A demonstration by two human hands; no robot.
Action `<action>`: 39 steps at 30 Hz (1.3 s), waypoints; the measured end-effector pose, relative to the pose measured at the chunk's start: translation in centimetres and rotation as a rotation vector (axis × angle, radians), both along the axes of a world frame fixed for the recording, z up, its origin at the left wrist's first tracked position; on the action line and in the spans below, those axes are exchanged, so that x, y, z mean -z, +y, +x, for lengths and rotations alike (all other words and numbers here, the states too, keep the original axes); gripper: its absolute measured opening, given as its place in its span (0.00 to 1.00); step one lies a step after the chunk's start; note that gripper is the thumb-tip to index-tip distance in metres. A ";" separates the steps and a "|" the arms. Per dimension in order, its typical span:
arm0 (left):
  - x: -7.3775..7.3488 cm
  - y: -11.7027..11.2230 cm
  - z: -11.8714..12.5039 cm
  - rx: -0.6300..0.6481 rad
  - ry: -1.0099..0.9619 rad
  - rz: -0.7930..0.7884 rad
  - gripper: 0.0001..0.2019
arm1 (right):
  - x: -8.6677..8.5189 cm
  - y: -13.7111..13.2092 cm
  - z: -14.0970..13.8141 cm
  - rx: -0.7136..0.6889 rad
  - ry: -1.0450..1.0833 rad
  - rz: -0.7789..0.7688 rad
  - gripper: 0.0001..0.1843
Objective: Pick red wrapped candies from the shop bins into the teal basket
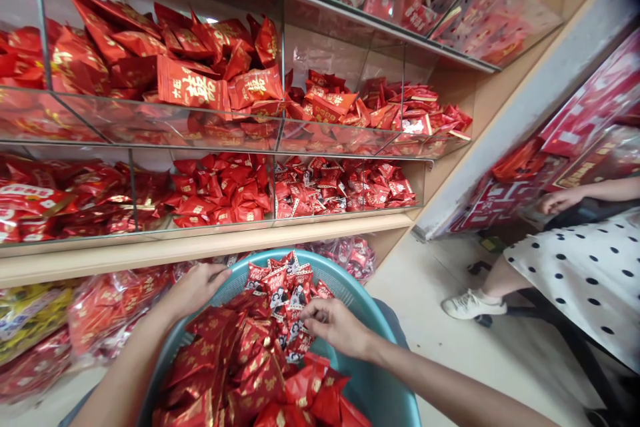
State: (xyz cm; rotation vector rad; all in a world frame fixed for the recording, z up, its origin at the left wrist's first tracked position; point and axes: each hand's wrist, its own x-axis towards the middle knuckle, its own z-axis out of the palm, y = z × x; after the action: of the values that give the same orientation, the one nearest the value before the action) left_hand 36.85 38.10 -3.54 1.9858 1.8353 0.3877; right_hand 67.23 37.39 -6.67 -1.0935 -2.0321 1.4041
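Observation:
A teal plastic basket (371,320) sits low in front of me, heaped with red and gold candy packets (250,360) and small red, black and white packets (285,287). My left hand (196,288) curls over the basket's far left rim, fingers closed on the edge. My right hand (336,325) reaches into the basket's middle, fingers pinched on the small packets there; what exactly it grips is partly hidden.
Clear glass shelf bins (280,140) full of red wrapped sweets rise ahead. Bagged sweets (100,313) lie under the wooden ledge (210,243). At right, another person in a dotted skirt (585,273) sits by a red display, white shoe (470,305) on the pale floor.

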 end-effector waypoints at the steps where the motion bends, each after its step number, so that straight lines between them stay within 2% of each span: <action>1: 0.1 0.0 -0.1 -0.003 -0.005 0.003 0.24 | 0.1 0.1 -0.1 -0.006 0.005 -0.018 0.06; 6: 0.2 0.1 -0.1 0.003 -0.015 0.011 0.23 | 0.2 0.7 -0.3 -0.021 0.035 -0.076 0.06; 14: 0.0 0.0 0.0 0.002 0.015 0.013 0.24 | -0.8 0.1 0.9 -0.088 0.063 -0.163 0.08; 18: 0.0 0.0 0.0 0.005 -0.001 0.007 0.23 | -1.8 -0.2 1.6 -0.132 0.036 -0.148 0.10; 20: 0.1 0.0 -0.1 0.005 -0.011 0.006 0.23 | -3.0 0.4 1.9 -0.165 0.015 -0.095 0.11; 23: 0.3 0.1 -0.2 0.007 -0.013 0.012 0.23 | -5.8 2.6 2.4 -0.142 -0.038 0.108 0.13; 26: 0.5 0.2 -0.3 0.005 -0.009 0.022 0.23 | -8.4 5.8 2.6 -0.022 -0.069 0.317 0.14; 28: 0.6 0.2 -0.4 0.001 -0.012 0.026 0.23 | -9.2 7.5 2.7 0.083 -0.038 0.374 0.14; 30: 0.4 0.1 -0.3 -0.004 -0.016 0.023 0.23 | -8.8 8.4 2.8 0.148 -0.004 0.379 0.14; 32: 0.2 0.0 -0.2 -0.010 -0.018 0.015 0.23 | -7.7 8.2 3.0 0.146 -0.037 0.376 0.14; 35: 0.1 -0.1 -0.1 -0.009 -0.004 0.008 0.24 | -5.7 6.4 3.3 0.073 -0.207 0.437 0.12; 39: 0.2 0.1 -0.1 0.015 0.005 0.012 0.24 | -3.9 3.2 3.5 -0.101 -0.531 0.529 0.10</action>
State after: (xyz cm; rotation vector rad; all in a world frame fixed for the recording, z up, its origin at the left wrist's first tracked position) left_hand 36.72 38.19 -3.72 2.0085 1.8246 0.3904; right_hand 70.75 40.56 -2.81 -1.2076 -2.6446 0.5653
